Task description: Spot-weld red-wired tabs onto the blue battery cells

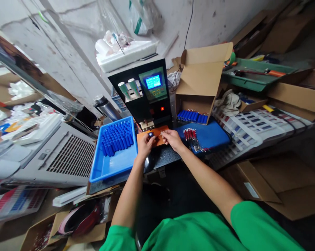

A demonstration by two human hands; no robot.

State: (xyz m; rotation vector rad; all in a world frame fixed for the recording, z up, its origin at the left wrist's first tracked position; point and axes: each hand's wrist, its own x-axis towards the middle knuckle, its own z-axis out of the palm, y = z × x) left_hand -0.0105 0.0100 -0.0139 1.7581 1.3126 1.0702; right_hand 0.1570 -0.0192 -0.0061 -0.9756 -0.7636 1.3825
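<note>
My left hand (pixel 144 147) is closed around a blue cylindrical battery cell (pixel 150 135), whose end faces up. Just to its right, my right hand (pixel 173 139) pinches thumb and fingers together; whatever lies between the tips is too small to make out. Both hands are over an orange board (pixel 159 141) in front of a black spot welder (pixel 149 111) with a lit blue screen (pixel 153 82). The welder's electrode tips (pixel 146 123) stand just beyond the cell. Red leads with metal ends (pixel 190 134) lie in a bunch on a blue pad (pixel 212 136) to the right.
Left of the welder, a blue tray (pixel 115 166) holds many blue cells. An open cardboard box (pixel 199 78) with more blue cells stands behind the pad. A steel flask (pixel 105 106) is behind the tray. Farther right are a green tray (pixel 254 83) and a white crate (pixel 241 134).
</note>
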